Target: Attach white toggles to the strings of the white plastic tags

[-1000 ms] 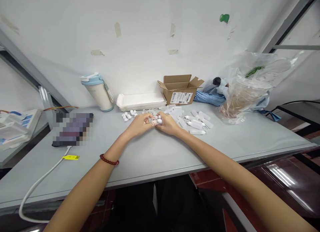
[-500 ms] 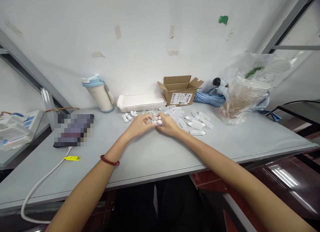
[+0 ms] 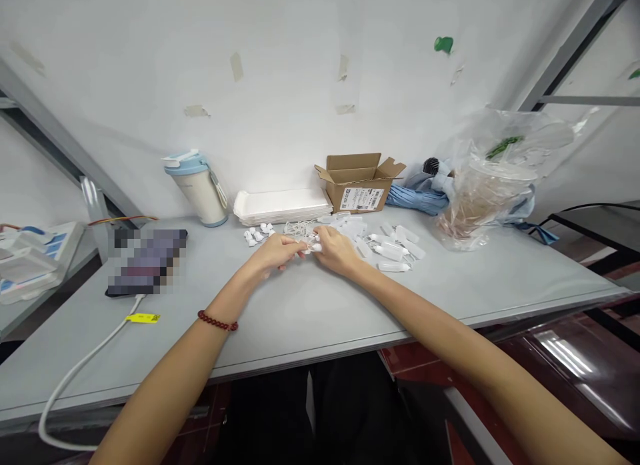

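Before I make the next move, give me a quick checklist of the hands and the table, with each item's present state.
1. Left hand at the small white parts between the hands: ok, fingers pinched there.
2. Right hand at the same parts: ok, fingers closed around them.
3. Exact grip on each part: cannot tell; too small and partly hidden by fingers.
4. Clear plastic tubes in a neat row: not ok, loosely scattered, some overlapping.
5. Cardboard box flaps open: ok.
6. Flask standing away from both arms: ok.
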A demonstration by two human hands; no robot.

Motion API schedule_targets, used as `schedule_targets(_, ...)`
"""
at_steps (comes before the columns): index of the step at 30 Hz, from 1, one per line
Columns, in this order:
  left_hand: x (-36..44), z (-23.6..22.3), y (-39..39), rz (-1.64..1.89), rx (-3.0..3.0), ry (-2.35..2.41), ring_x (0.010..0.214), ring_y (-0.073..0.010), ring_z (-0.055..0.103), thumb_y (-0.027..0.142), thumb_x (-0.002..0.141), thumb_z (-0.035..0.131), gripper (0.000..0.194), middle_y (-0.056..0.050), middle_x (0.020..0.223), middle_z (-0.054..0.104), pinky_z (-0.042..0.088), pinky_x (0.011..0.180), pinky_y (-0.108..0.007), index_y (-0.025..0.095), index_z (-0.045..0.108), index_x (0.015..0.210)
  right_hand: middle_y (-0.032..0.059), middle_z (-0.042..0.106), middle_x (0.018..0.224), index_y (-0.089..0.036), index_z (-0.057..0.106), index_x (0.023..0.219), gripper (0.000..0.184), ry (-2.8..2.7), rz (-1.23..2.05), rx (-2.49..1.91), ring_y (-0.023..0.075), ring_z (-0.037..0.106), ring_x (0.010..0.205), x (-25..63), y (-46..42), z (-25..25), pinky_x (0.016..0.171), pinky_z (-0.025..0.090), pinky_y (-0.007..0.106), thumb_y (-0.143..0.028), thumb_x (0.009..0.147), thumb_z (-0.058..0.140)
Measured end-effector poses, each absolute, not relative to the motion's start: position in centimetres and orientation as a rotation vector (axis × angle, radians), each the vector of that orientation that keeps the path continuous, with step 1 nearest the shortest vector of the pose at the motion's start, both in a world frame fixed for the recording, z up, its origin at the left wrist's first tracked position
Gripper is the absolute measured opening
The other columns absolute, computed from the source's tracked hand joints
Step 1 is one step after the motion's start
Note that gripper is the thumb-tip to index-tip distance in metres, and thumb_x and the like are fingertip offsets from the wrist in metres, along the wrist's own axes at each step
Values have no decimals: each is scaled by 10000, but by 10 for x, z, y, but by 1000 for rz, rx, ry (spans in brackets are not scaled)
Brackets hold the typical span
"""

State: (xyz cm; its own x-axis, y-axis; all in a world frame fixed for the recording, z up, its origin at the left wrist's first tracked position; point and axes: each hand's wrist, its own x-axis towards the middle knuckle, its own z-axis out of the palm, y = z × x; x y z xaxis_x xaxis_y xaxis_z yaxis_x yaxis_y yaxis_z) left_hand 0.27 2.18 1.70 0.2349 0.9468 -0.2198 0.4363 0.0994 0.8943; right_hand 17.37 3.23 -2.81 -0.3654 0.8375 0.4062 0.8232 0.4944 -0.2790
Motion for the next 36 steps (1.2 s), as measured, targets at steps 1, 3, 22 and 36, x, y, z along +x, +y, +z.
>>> schedule_targets(1,2,18,23,626,1417,1317,390,-48,216,380,676,646,252,78,433,286,185,370,-205,145,595,601,162,581,1122,-147,466,1099,346,-2223,56,-1369,267,534,1027,174,33,-28,794,433,356,-142,754,492)
schedule_targets(3,-2,18,26,596,1256,1220,379,-33,158,355,673,664,228,97,442,252,155,364,-189,160,555,629,154,591,1117,-154,466,1101,357,-2171,97,-1385,263,552,991,176,34,-27,769,438,351,-150,745,497)
schedule_targets(22,13,15,17,1006,2041,1142,512,-92,340,318,687,654,223,70,524,354,306,544,-235,192,676,869,157,601,1118,-165,478,1084,295,-2164,72,-1567,270,556,1001,171,24,-18,712,438,329,-208,792,486)
schedule_targets(36,8,16,16,903,2163,1161,530,-105,363,344,726,629,188,64,535,382,318,573,-238,172,663,794,136,643,1063,-155,464,1122,404,-2226,176,-1458,272,611,873,177,26,-17,660,420,322,-226,728,525)
